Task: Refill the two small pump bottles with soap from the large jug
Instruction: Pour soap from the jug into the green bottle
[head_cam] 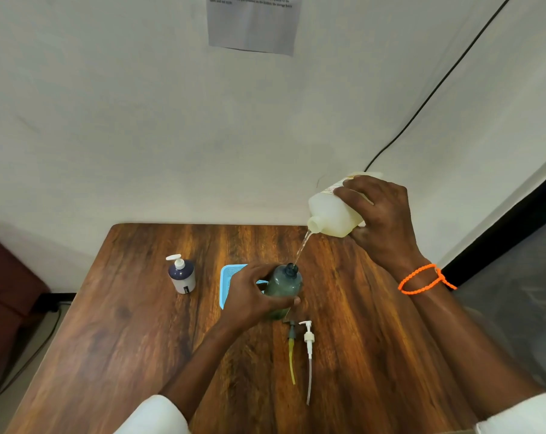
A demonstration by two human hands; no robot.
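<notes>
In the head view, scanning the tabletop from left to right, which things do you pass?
White and navy pump bottle → blue tray → left hand → green bottle being filled → loose white pump → tilted jug → right hand.

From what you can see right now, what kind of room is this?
Probably a plain office or utility room, not a bathroom: a wood-grain table pushed against a bare white wall, a printed paper notice taped up, and a black cable running down the wall.
</notes>
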